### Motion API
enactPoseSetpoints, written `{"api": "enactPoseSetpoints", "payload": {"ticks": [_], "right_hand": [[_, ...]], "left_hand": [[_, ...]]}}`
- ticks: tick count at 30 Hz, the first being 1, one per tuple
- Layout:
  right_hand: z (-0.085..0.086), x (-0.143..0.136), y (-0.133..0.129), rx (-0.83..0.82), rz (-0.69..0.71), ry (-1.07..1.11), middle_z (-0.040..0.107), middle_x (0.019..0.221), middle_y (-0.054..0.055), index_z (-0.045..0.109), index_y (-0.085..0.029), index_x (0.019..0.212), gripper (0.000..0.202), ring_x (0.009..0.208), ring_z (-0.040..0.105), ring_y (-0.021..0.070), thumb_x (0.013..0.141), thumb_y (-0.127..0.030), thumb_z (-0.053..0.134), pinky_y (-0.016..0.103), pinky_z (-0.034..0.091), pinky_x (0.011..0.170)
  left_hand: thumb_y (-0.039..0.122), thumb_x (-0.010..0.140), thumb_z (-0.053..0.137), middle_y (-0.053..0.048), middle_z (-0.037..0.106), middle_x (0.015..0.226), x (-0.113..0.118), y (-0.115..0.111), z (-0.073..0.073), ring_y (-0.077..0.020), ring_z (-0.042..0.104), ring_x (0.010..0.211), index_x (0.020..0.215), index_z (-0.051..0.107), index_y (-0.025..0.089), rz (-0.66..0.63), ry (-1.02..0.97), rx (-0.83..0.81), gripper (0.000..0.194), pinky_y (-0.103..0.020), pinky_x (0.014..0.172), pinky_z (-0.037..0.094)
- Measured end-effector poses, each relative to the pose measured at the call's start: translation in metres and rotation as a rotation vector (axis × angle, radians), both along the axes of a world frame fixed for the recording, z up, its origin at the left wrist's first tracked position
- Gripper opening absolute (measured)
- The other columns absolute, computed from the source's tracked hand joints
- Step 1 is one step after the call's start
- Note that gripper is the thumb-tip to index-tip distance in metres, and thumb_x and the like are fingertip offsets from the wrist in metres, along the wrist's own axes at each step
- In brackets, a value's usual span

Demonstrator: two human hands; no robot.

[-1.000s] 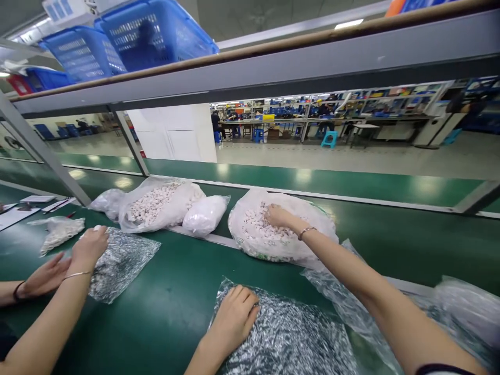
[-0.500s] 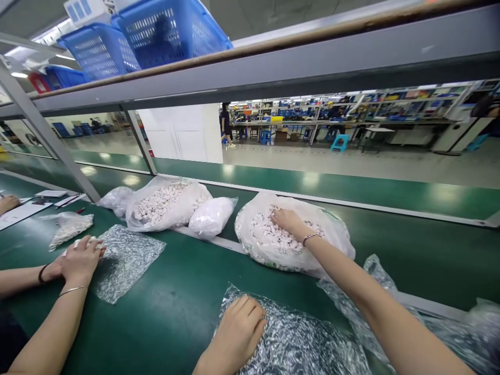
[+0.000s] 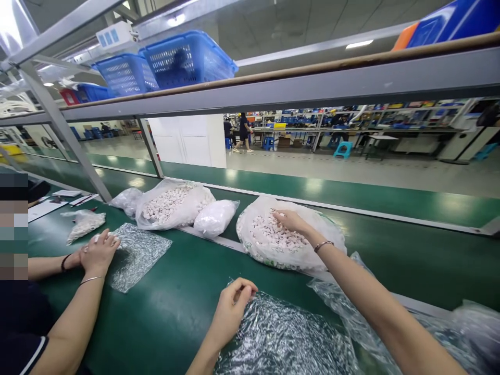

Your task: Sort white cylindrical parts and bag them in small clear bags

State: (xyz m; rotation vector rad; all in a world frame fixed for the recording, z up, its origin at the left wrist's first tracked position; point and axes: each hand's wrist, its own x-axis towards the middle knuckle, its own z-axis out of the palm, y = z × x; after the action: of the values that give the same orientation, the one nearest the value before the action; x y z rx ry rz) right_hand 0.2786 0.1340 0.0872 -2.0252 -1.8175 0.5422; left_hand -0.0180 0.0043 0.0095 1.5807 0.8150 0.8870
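Observation:
My left hand point(image 3: 234, 306) is at the upper left corner of a crinkled clear plastic bag point(image 3: 291, 336) lying flat on the green table. Its thumb and index finger are pinched together at that corner. My right hand point(image 3: 292, 221), with a bracelet at the wrist, reaches into an open white plastic bag point(image 3: 250, 246). Its fingers are bent among many small white pieces point(image 3: 269, 229) with dark spots; the fingertips are partly hidden there.
A second open bag of white pieces point(image 3: 167, 203) and a tied white bag point(image 3: 216, 217) lie further left. A co-worker's hands point(image 3: 97, 252) rest by another clear sheet point(image 3: 142, 252). More clear plastic point(image 3: 339, 297) lies right. A shelf with blue baskets point(image 3: 191, 60) spans above.
My left hand has turned and risen from lying on the clear bag to a pinch at its corner. My right hand stays in the white bag, fingers showing more. The view has tilted up and left.

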Motion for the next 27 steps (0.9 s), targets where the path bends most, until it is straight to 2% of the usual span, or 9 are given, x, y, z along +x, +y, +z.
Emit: {"api": "enactPoseSetpoints", "payload": {"ticks": [2,6,8,10,13,15,17,21,27], "right_hand": [[0.008,-0.005,-0.016,0.025,0.008,0.091,0.064,0.089,0.003,0.060,-0.014,0.106,0.032,0.064,0.060,0.0106,0.099,-0.043,0.048,0.024,0.051,0.055],[0.023,-0.027,-0.055,0.093,0.090,0.239,0.064,0.081,0.003,0.057,-0.016,0.099,0.044,0.049,0.051,0.0076,0.102,-0.050,0.029,0.019,0.033,0.040],[0.027,-0.044,-0.078,0.121,0.164,0.286,0.064,0.078,0.002,0.056,-0.017,0.095,0.045,0.048,0.050,0.0083,0.100,-0.053,0.028,0.020,0.032,0.040],[0.027,-0.063,-0.100,0.143,0.240,0.318,0.063,0.073,0.000,0.057,-0.019,0.090,0.044,0.051,0.052,0.0099,0.099,-0.052,0.032,0.021,0.038,0.045],[0.017,-0.091,-0.131,0.208,0.381,0.259,0.065,0.076,0.000,0.062,-0.021,0.089,0.032,0.065,0.059,0.0140,0.098,-0.043,0.042,0.024,0.044,0.061],[0.004,-0.105,-0.146,0.307,0.492,0.093,0.066,0.082,0.002,0.064,-0.022,0.093,0.025,0.071,0.061,0.0157,0.097,-0.037,0.045,0.025,0.043,0.063],[-0.012,-0.117,-0.155,0.420,0.577,-0.123,0.063,0.079,0.003,0.064,-0.021,0.091,0.026,0.064,0.058,0.0147,0.099,-0.036,0.043,0.024,0.038,0.055],[-0.036,-0.135,-0.156,0.580,0.613,-0.367,0.059,0.074,0.003,0.059,-0.020,0.080,0.029,0.059,0.054,0.0141,0.098,-0.034,0.041,0.025,0.030,0.048],[-0.050,-0.152,-0.144,0.618,0.620,-0.289,0.064,0.095,0.007,0.058,-0.021,0.088,0.017,0.076,0.058,0.0177,0.095,-0.030,0.045,0.028,0.043,0.061]], "left_hand": [[0.044,0.096,0.044,-0.010,0.066,0.110,0.004,-0.003,0.008,-0.0234,0.061,0.106,0.102,0.066,0.017,-0.007,-0.243,-0.291,0.035,-0.038,0.095,0.048],[0.047,0.096,0.043,-0.018,0.050,0.139,0.020,-0.009,0.021,-0.0290,0.049,0.129,0.119,0.060,0.009,-0.195,-0.687,-0.857,0.047,-0.042,0.108,0.041],[0.047,0.096,0.041,-0.021,0.047,0.142,0.032,-0.009,0.022,-0.0318,0.049,0.129,0.122,0.057,0.003,-0.249,-0.821,-1.036,0.053,-0.046,0.109,0.040],[0.049,0.096,0.040,-0.023,0.050,0.138,0.044,-0.009,0.019,-0.0344,0.051,0.127,0.120,0.056,0.001,-0.278,-0.908,-1.153,0.056,-0.052,0.108,0.040],[0.051,0.094,0.042,-0.021,0.064,0.116,0.056,-0.011,0.013,-0.0347,0.061,0.111,0.110,0.060,0.003,-0.314,-0.985,-1.200,0.054,-0.058,0.101,0.042],[0.047,0.093,0.047,-0.016,0.069,0.100,0.056,-0.013,0.011,-0.0298,0.066,0.097,0.103,0.063,0.006,-0.332,-1.035,-1.198,0.045,-0.053,0.095,0.046],[0.039,0.092,0.050,-0.012,0.070,0.092,0.052,-0.016,0.010,-0.0237,0.068,0.090,0.098,0.064,0.008,-0.334,-1.098,-1.246,0.035,-0.042,0.091,0.049],[0.032,0.089,0.055,-0.005,0.070,0.094,0.041,-0.019,0.010,-0.0145,0.066,0.094,0.094,0.064,0.013,-0.261,-1.162,-1.296,0.022,-0.025,0.088,0.048],[0.025,0.087,0.056,-0.003,0.069,0.099,0.031,-0.014,0.002,-0.0133,0.061,0.109,0.096,0.065,0.014,-0.138,-1.160,-1.190,0.017,-0.020,0.092,0.046]]}}
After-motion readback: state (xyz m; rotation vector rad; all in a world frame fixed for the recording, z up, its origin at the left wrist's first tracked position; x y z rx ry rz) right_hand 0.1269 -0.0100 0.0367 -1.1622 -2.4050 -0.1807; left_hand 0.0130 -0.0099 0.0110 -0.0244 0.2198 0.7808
